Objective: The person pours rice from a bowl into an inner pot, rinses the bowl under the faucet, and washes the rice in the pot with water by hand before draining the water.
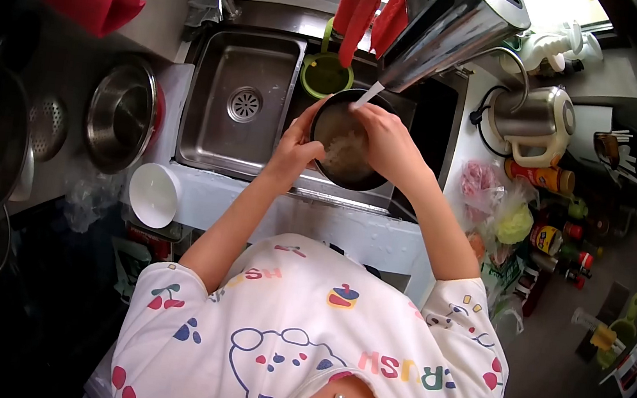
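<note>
A round dark-rimmed pot (335, 171) is held over the sink, with cloudy water and pale grains that look like rice (348, 149) inside. My left hand (297, 149) is closed on the pot's left side, its thumb over the rim. Across the right rim lies my right hand (385, 140), closed on the pot, its fingertips over the opening near the falling water; its underside is hidden. From the chrome faucet (451, 37) above, a stream of water (369, 95) runs into the pot beside my right fingers.
The steel sink (239, 151) has a drain in its left basin. A green strainer-like vessel (326, 76) sits behind the pot, below red cloths (363, 11). To the right stand a kettle (531, 121) and several bottles; a white bowl (154, 194) and steel basin (120, 113) are left.
</note>
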The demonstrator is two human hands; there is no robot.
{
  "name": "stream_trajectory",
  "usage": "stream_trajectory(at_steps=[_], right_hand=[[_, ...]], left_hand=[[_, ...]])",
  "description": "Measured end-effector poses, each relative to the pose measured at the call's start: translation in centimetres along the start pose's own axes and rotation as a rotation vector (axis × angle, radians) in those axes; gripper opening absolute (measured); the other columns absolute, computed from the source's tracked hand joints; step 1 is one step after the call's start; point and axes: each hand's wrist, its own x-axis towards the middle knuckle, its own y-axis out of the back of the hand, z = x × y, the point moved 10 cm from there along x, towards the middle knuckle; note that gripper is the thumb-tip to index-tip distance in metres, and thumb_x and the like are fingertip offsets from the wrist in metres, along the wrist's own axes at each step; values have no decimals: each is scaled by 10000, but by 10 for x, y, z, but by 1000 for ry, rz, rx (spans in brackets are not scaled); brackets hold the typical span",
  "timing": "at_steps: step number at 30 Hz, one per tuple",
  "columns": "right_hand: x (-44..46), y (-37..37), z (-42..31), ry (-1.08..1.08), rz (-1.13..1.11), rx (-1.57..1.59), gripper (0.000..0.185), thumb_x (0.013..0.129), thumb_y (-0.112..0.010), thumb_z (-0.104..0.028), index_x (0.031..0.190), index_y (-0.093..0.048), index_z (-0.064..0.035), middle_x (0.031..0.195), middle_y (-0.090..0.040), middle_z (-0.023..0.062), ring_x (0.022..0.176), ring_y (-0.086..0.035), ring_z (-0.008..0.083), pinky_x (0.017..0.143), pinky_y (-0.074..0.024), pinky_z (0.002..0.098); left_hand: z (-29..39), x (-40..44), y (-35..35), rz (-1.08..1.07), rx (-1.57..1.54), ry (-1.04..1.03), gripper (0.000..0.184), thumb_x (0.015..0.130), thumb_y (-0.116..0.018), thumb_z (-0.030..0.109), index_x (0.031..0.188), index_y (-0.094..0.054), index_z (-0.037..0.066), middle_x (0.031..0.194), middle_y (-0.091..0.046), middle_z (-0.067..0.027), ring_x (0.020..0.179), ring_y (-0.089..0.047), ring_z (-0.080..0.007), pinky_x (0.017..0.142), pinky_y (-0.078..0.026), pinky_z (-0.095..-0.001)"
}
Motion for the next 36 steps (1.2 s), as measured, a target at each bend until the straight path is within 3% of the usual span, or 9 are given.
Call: stream_trajectory(at_steps=[3,9,14,17,22,25,26,29,36], right_hand=[[11,-39,14,-53,-208,42,274,708,-579,23,971,-650,-9,974,-658,202,944,-614,381,825,-511,436],[-13,-44,-22,174,-442,-29,302,679,-606,17,973,-670,-7,971,-666,166,940,-624,345,833,-511,407],[-1,-11,-9,156,-108,-173,188,703,-615,-4,884,-667,-16,947,-666,153,921,-626,332,820,-509,410],[2,-40,-21,111,-290,73,122,739,-610,-30,849,-660,-30,914,-659,155,912,-625,328,795,-510,415],[-23,-54,-19,212,-515,-137,171,759,-645,-60,917,-667,3,988,-661,140,987,-606,315,866,-492,399],[-15,-3,-18,265,-91,-113,183,729,-601,12,907,-647,16,944,-657,158,899,-622,352,808,-515,422],[-11,10,1,68,45,-14,231,727,-585,29,956,-615,28,929,-650,191,907,-617,386,807,-516,436],[6,-2,23,-139,-75,77,186,732,-581,22,917,-580,42,898,-638,240,908,-616,412,784,-515,448],[16,-64,15,-70,-309,102,162,772,-556,-6,925,-599,24,902,-637,231,858,-600,430,743,-494,451]], left_hand=[[-5,4,1,-10,66,-12,819,639,-492,6,1436,-424,178,1089,-555,29,759,-457,-30,549,-349,-158],[-1,2,2,-40,12,-16,820,638,-488,-1,1434,-430,188,1024,-566,58,697,-437,-14,542,-337,-159],[-10,4,1,-37,16,-7,821,634,-489,0,1432,-434,186,1046,-569,50,703,-441,-18,530,-325,-161],[-10,5,-1,-35,-24,2,823,632,-487,-5,1432,-434,181,1074,-575,41,694,-438,-22,521,-322,-163],[-3,3,6,-21,-45,-4,825,632,-491,-8,1436,-428,166,1106,-576,30,699,-450,-24,515,-331,-163],[0,2,9,9,-27,-25,823,633,-498,-1,1437,-426,159,1108,-575,25,702,-456,-24,510,-330,-162],[3,0,8,19,-28,-27,821,635,-499,2,1437,-425,158,1109,-575,24,701,-456,-24,508,-330,-162],[0,3,6,-3,-26,-20,813,642,-497,8,1438,-425,161,1092,-576,23,699,-457,-23,503,-329,-162],[-7,6,6,-3,24,-11,797,656,-486,8,1434,-431,174,980,-563,38,662,-438,-18,503,-321,-155]])
